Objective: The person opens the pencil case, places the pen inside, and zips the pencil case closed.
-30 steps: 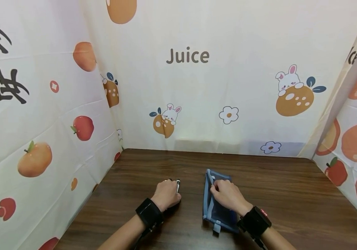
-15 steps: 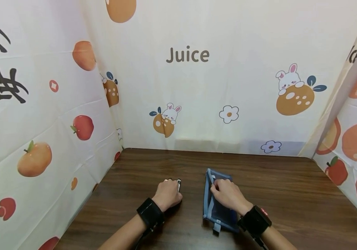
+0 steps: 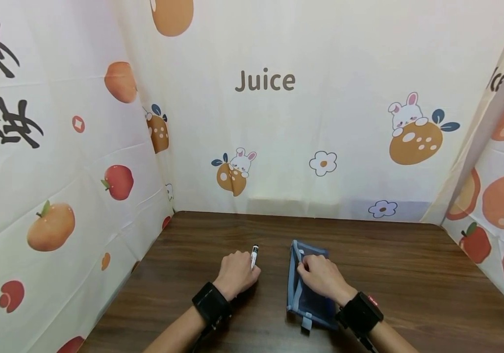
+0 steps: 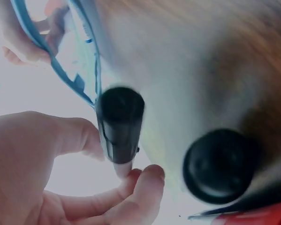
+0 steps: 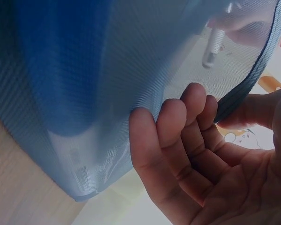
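Observation:
My left hand (image 3: 237, 273) is over the table, pinching a white marker (image 3: 254, 257) with a dark end between thumb and fingers. Up close in the left wrist view the marker (image 4: 120, 124) shows its black end, and a second black round end (image 4: 220, 166) is beside it. To the right lies a blue mesh zip pouch (image 3: 295, 282). My right hand (image 3: 322, 277) pinches its zippered edge, and the pouch mouth (image 4: 86, 61) gapes in the left wrist view. Something deep blue (image 5: 60, 65) shows through the mesh in the right wrist view.
A dark brown wooden table (image 3: 389, 274) lies under both hands. Printed cloth (image 3: 278, 122) with fruit and bunnies hangs behind it and on both sides. Something red (image 4: 257, 216) is at the lower edge of the left wrist view.
The marker now sticks up farther out of my left hand, which has shifted slightly to the right. My right hand and the pouch stay about where they were.

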{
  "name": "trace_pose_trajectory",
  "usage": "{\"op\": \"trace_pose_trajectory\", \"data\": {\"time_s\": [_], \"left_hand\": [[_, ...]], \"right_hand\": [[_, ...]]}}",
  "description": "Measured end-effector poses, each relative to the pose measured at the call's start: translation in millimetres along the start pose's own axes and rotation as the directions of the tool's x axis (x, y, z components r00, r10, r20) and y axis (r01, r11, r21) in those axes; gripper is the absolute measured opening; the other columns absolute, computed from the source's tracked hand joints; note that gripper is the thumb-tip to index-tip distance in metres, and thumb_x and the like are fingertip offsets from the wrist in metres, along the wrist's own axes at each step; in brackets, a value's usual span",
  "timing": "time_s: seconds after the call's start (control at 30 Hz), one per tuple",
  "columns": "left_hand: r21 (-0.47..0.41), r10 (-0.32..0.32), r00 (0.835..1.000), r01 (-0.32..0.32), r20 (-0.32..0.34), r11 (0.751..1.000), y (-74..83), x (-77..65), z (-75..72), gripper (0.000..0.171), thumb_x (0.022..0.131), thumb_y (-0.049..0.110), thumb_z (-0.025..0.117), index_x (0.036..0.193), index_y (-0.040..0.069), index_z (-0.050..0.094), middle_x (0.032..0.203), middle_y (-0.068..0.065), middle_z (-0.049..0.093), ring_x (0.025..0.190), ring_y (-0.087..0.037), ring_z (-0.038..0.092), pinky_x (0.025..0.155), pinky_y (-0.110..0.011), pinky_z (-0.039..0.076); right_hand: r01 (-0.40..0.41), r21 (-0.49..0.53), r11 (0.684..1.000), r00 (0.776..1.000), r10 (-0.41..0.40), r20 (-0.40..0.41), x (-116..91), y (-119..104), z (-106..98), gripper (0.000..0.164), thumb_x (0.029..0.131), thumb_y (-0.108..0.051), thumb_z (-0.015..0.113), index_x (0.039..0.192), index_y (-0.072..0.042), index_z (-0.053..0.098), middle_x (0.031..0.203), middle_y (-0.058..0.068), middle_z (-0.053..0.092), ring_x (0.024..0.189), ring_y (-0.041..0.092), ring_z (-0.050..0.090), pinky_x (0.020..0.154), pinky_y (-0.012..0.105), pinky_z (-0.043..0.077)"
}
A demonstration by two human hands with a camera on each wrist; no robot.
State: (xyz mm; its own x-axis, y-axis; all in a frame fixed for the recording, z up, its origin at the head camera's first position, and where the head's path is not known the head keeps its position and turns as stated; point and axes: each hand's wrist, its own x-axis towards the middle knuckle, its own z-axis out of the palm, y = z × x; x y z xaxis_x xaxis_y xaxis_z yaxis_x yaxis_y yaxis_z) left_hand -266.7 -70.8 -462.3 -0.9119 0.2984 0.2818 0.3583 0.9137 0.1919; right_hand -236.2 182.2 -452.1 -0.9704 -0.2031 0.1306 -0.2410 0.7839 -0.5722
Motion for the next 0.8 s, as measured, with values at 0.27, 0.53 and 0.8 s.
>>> {"op": "trace_pose_trajectory", "data": {"time_s": [0.27, 0.53, 0.8], "left_hand": [[-0.211, -0.004, 0.999, 0.011, 0.032, 0.977, -1.7, 4.8, -2.4, 0.019, 0.095, 0.019, 0.066, 0.082, 0.009, 0.058, 0.063, 0.004, 0.043, 0.05, -0.013, 0.044, 0.047, -0.03, 0.039], [-0.435, -0.008, 0.994, 0.056, 0.111, 0.899, 0.0, 9.7, -7.5, 0.044, 0.104, 0.017, 0.062, 0.143, -0.002, 0.055, 0.071, 0.004, 0.061, 0.048, -0.011, 0.045, 0.046, -0.026, 0.035], [-0.599, -0.034, 0.985, 0.132, 0.172, 0.79, -0.1, 12.3, -5.8, 0.053, 0.105, 0.014, 0.061, 0.154, -0.001, 0.049, 0.083, 0.0, 0.075, 0.054, -0.011, 0.057, 0.047, -0.026, 0.039]], "right_hand": [[0.004, -0.007, 1.0, 1.0, -0.004, -0.006, 0.1, -0.6, -0.1, 0.037, 0.105, -0.014, 0.06, 0.069, -0.016, 0.054, 0.061, -0.006, 0.043, 0.052, 0.009, 0.043, 0.051, 0.023, 0.03], [0.014, -0.03, 0.999, 1.0, -0.014, -0.013, 1.1, -0.3, -1.2, 0.039, 0.106, -0.015, 0.06, 0.068, -0.016, 0.053, 0.059, -0.007, 0.041, 0.051, 0.008, 0.042, 0.051, 0.023, 0.028], [0.008, -0.036, 0.999, 1.0, -0.009, -0.009, 0.1, -0.3, -0.8, 0.037, 0.106, -0.016, 0.061, 0.069, -0.017, 0.054, 0.06, -0.006, 0.043, 0.052, 0.009, 0.044, 0.051, 0.023, 0.029]]}}
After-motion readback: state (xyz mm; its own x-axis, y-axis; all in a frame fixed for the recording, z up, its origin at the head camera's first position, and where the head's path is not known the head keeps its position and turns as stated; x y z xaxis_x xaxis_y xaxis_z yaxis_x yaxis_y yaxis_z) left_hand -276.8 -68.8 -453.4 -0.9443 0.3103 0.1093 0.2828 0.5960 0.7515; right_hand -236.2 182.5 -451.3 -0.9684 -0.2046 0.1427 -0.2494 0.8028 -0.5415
